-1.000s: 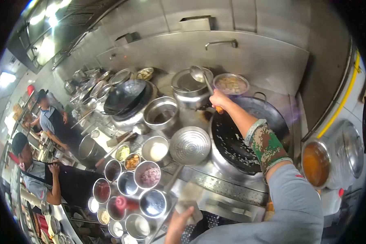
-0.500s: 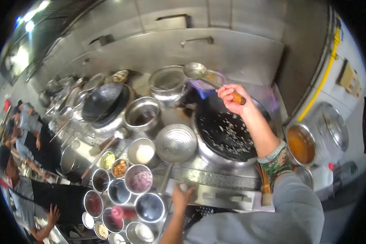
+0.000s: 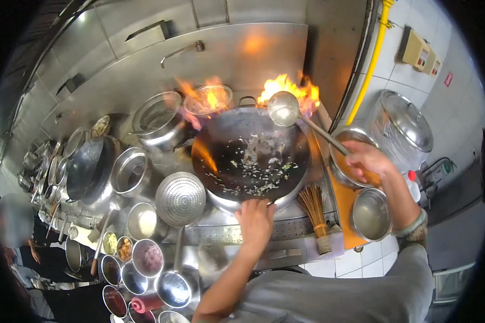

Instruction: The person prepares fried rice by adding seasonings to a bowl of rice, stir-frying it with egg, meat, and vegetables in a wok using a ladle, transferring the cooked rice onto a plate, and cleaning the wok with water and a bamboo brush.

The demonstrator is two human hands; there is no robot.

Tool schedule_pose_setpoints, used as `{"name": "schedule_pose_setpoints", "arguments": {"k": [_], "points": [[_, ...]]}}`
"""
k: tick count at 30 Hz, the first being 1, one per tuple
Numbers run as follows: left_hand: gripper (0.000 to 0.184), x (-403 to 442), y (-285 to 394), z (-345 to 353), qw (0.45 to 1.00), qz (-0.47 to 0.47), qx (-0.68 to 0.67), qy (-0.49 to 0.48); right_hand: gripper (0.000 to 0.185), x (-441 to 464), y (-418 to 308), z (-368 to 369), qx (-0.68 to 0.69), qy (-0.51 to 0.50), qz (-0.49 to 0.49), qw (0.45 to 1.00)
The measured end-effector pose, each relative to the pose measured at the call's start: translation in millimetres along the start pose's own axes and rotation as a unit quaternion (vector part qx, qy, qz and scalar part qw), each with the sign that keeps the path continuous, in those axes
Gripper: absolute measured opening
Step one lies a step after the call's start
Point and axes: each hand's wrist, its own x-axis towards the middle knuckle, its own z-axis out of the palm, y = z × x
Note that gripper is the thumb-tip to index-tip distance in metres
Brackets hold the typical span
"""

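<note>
My right hand [image 3: 367, 161] is closed round the wooden handle of a ladle [image 3: 284, 109], its round bowl raised over the far right side of the wok. The black wok [image 3: 221, 129] sits on the burner with small white and some green chopped bits spread over its bottom. At its near rim my left hand [image 3: 256, 223] is closed on the wok's edge, fingertips at the rim. Orange flames [image 3: 291, 91] rise behind the wok, and a streak of flame shows on its left side.
A perforated strainer [image 3: 181, 199] lies left of the wok, near several steel bowls of ingredients [image 3: 148, 257]. To the right are a bamboo brush [image 3: 313, 212], a steel pot [image 3: 371, 214] and a lidded container [image 3: 401, 124]. Other people stand at far left.
My left hand has moved from the counter edge up to the wok's near rim. The ladle has come back from the rear bowl to the wok's right side. Large orange flames have appeared.
</note>
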Motion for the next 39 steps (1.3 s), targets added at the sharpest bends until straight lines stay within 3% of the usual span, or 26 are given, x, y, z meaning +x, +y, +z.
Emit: {"name": "schedule_pose_setpoints", "arguments": {"k": [6,10,12,14,16,17,23,25,28,30,31,32,34,35,36,38,39], "points": [[0.013,3.4,-6.6,7.1,1.0,-0.016,0.0,-0.024,0.056,-84.3,28.9,-26.3,-0.036,0.036,0.052,0.997],[0.013,5.6,7.9,-8.7,0.999,-0.014,-0.012,-0.035,0.061,-93.2,42.0,-15.0,-0.04,0.027,0.071,0.996],[0.015,4.7,6.7,-9.3,0.998,-0.027,-0.013,-0.056,0.06,-76.2,44.8,7.0,-0.136,0.031,0.011,0.99],[0.016,7.8,6.0,-11.5,0.997,-0.034,-0.015,-0.065,0.058,-45.5,42.2,23.1,-0.101,0.021,-0.013,0.995],[0.025,1.8,7.8,-21.6,0.999,-0.003,-0.044,-0.013,0.054,-11.8,24.4,46.6,0.213,-0.107,-0.027,0.971],[0.034,0.2,11.9,-36.4,0.999,0.027,-0.022,0.011,0.054,7.6,15.4,63.5,0.208,-0.12,-0.028,0.97],[0.045,-59.7,-2.9,-128.3,0.999,-0.026,-0.029,0.032,0.043,178.5,-45.4,194.2,0.046,-0.162,-0.13,0.977],[0.043,-95.7,-17.8,-162.7,0.997,-0.068,-0.02,0.041,0.033,225.8,-62.6,253.7,-0.054,-0.12,-0.156,0.979],[0.038,-153.5,-31.3,-210.6,0.98,-0.188,0.012,0.066,0.037,304.2,-61.0,322.7,-0.17,-0.091,-0.222,0.956],[0.035,-195.6,-37.2,-229.7,0.96,-0.268,0.01,0.08,0.034,384.3,-41.1,353.9,-0.32,0.013,-0.247,0.915],[0.034,-218.8,-42.6,-232.7,0.951,-0.288,0.029,0.105,0.012,356.4,-54.6,370.3,-0.324,0.016,-0.222,0.919],[0.03,-233.5,-45.0,-238.8,0.945,-0.304,0.008,0.12,0.012,359.7,-62.0,382.5,-0.325,0.011,-0.231,0.917],[0.027,-253.9,-51.4,-242.1,0.936,-0.321,-0.014,0.141,0.004,366.3,-73.8,389.8,-0.051,-0.132,-0.049,0.989],[0.029,-261.9,-54.8,-241.4,0.929,-0.342,-0.023,0.136,0.006,365.4,-76.6,388.4,0.147,-0.191,-0.012,0.97],[0.03,-267.4,-58.2,-241.0,0.922,-0.362,-0.033,0.13,0.01,366.6,-81.3,389.5,0.357,-0.256,0.058,0.896],[0.031,-261.1,-64.3,-241.4,0.914,-0.384,-0.049,0.12,0.01,340.1,-92.6,388.3,0.505,-0.289,0.047,0.812],[0.031,-250.3,-64.3,-246.3,0.918,-0.369,-0.082,0.117,0.01,329.3,-98.1,384.8,0.505,-0.286,0.042,0.813]]}}
